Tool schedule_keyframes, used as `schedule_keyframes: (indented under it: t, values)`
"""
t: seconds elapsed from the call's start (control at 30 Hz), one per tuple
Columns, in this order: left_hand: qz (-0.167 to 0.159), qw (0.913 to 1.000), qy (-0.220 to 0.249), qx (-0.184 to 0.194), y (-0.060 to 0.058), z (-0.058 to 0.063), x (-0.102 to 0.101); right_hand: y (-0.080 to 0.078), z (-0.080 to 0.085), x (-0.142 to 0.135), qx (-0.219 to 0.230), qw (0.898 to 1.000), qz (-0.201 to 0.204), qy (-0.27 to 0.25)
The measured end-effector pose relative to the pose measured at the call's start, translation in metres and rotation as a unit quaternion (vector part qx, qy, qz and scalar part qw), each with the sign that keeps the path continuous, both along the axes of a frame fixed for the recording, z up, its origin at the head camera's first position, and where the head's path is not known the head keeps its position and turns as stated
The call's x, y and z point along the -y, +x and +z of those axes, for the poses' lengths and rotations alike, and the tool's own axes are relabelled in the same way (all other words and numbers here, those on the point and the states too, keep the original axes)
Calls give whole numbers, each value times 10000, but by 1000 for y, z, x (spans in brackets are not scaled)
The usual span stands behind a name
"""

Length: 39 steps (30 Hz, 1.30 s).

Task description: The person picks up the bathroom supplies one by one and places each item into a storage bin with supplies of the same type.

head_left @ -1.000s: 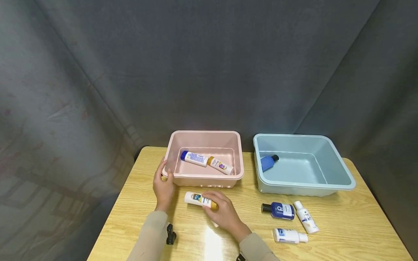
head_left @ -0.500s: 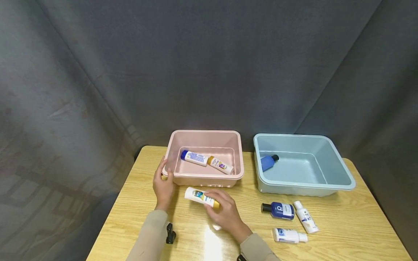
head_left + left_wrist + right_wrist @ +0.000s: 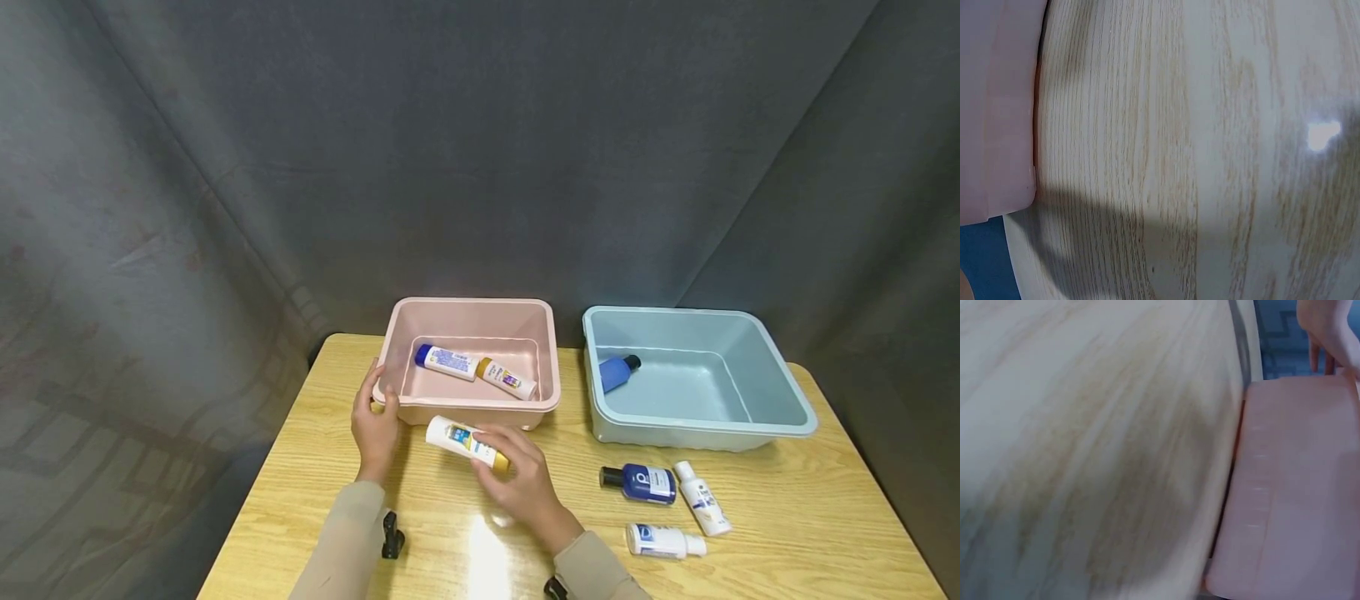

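Observation:
My right hand (image 3: pixel 525 487) grips a white bottle with a gold cap (image 3: pixel 459 437) near its cap end, thumb on the near side and fingers on the far side. The bottle is tilted in front of the pink bin (image 3: pixel 480 406), its white end overlapping the bin's lower front wall in the head view. At the bin's left front corner, my left hand (image 3: pixel 377 433) holds the rim between thumb and fingers; the right wrist view also catches this hand (image 3: pixel 1332 325). Inside the bin lie a blue-capped white bottle (image 3: pixel 450 362) and a gold-capped white bottle (image 3: pixel 508 381).
A light blue bin (image 3: pixel 697 427) stands to the right, with a blue black-capped bottle (image 3: pixel 615 374) inside. In front of it lie a dark blue bottle (image 3: pixel 648 484) and two white bottles, one slanted (image 3: pixel 703 500), one sideways (image 3: pixel 660 542). A grey curtain (image 3: pixel 480 150) hangs behind the table.
My right hand has raised the gold-capped bottle from the tabletop and moved it slightly toward the pink bin, tilting its white end up. My left hand has stayed at the bin's corner.

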State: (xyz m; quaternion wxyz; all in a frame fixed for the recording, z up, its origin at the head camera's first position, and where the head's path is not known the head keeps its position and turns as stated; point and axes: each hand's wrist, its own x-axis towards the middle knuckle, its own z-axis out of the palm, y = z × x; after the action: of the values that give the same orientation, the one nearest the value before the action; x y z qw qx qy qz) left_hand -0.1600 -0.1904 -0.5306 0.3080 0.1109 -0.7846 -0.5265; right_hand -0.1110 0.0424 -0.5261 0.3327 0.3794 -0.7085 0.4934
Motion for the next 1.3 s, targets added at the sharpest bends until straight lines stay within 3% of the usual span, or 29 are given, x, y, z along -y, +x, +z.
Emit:
schedule_keyframes:
  t: [0.63,1.3]
  values:
    - [-20,9998,106,173,1,2,0,-16,24,2,-461,9989,-81,-104]
    - [1,9997,182,185,-1,1,-1,-41,42,-2,180,9989,-356,264]
